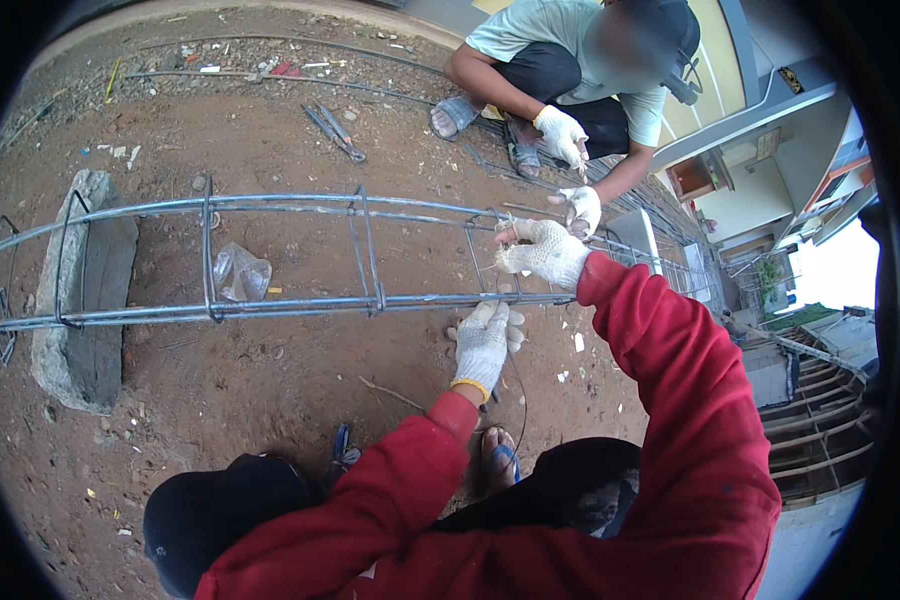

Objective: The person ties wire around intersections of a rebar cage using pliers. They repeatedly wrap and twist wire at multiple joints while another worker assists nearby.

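Note:
A long steel rebar cage [310,303] stretches left to right before me, its bars joined by bent stirrups [208,250]. My left hand [483,345], in a white knit glove, is closed just under the near bars. What lies in its fingers is hidden. A thin wire [524,400] hangs beside that hand, and dark tips of something show by its wrist. Reaching over the cage, my gloved right hand [547,252] has curled fingers at the far bars, next to a stirrup. Whatever it pinches is too small to make out.
A co-worker [570,70] in white gloves squats across the cage, hands near its far side. A concrete block [90,290] supports the left end. Long-handled cutters [336,133] and a clear plastic bag [240,272] lie on the dirt. Loose bars [270,78] lie farther back.

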`<state>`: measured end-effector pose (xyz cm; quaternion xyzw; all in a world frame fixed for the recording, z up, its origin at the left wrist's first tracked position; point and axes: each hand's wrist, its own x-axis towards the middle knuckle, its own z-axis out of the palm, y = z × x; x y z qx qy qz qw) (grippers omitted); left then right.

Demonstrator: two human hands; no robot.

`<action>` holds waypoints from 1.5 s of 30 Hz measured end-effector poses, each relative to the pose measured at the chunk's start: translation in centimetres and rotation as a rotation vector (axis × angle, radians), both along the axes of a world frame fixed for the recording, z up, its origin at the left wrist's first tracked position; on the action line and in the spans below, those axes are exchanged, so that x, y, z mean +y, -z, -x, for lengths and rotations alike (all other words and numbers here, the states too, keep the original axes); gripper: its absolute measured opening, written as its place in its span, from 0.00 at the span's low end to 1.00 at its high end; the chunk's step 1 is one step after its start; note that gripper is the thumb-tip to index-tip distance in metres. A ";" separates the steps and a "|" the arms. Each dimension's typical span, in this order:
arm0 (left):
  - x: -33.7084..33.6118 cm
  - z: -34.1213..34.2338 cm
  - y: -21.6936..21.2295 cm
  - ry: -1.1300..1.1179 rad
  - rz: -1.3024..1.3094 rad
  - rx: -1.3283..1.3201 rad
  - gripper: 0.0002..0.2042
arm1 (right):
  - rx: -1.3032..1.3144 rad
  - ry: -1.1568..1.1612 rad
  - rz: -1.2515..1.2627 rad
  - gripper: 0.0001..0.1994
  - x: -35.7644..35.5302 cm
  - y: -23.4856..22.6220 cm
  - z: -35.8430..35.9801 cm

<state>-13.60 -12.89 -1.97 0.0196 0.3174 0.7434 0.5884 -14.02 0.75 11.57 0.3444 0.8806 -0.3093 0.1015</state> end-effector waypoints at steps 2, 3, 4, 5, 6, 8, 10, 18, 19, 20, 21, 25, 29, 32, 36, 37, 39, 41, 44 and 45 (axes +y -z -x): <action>0.1 0.1 -0.1 0.056 0.032 -0.024 0.07 | -0.076 0.103 -0.111 0.11 -0.6 -0.7 0.0; 0.2 0.1 0.0 0.057 -0.008 -0.048 0.07 | -0.010 0.162 -0.087 0.11 -0.8 -1.0 -0.1; 0.2 0.2 0.1 0.071 -0.011 -0.072 0.07 | 0.032 0.245 -0.083 0.10 -0.8 -1.4 -0.2; 0.3 0.4 0.2 0.079 -0.017 -0.102 0.07 | 0.076 0.328 -0.078 0.10 -0.8 -1.8 -0.6; 0.3 0.5 0.4 0.108 -0.038 -0.088 0.09 | 0.026 0.348 -0.082 0.10 -0.5 -2.1 -0.8; 0.5 0.8 0.9 0.115 -0.101 -0.056 0.12 | -0.030 0.323 -0.005 0.11 0.1 -2.7 -1.7; 0.5 1.1 1.3 0.182 -0.127 -0.043 0.17 | -0.078 0.333 0.095 0.13 0.5 -2.8 -3.1; 0.3 1.9 2.2 0.215 -0.255 0.098 0.15 | 0.466 0.277 0.417 0.10 0.5 3.5 -5.7; 0.3 1.9 2.3 0.222 -0.251 0.137 0.15 | 0.579 0.221 0.464 0.09 0.5 4.3 -5.8; 0.3 1.8 2.2 0.217 -0.207 0.174 0.15 | 0.648 0.230 0.469 0.07 0.6 5.0 -5.8; 0.3 1.6 2.1 0.199 -0.226 0.236 0.15 | 0.709 0.231 0.489 0.06 0.6 5.4 -6.0; -0.1 0.9 1.0 0.103 -0.133 0.500 0.12 | 0.826 0.117 0.649 0.04 0.9 5.5 -6.7; -0.4 0.6 -0.5 0.126 0.076 0.791 0.11 | 0.793 0.046 0.610 0.06 1.0 5.1 -7.0; -0.3 0.2 -1.4 0.061 0.177 0.961 0.14 | 0.767 0.055 0.568 0.08 1.0 5.1 -6.9; 0.1 -0.2 -2.2 -0.027 0.245 0.946 0.16 | 0.794 0.039 0.618 0.09 1.0 4.8 -6.5; 0.2 -0.1 -2.3 -0.009 0.249 0.881 0.16 | 0.782 0.045 0.572 0.09 0.9 4.6 -6.4; 0.3 0.0 -2.6 0.020 0.242 0.737 0.16 | 0.747 0.049 0.488 0.09 0.6 4.1 -6.3; 0.3 0.1 -2.8 0.035 0.244 0.733 0.16 | 0.783 0.004 0.505 0.09 0.3 3.5 -6.5; 0.3 0.0 -2.8 0.017 0.232 0.717 0.16 | 0.787 0.012 0.544 0.09 -0.3 3.0 -7.1; 0.4 -0.2 -2.8 -0.001 0.231 0.710 0.16 | 0.800 0.002 0.576 0.09 -0.3 2.9 -7.3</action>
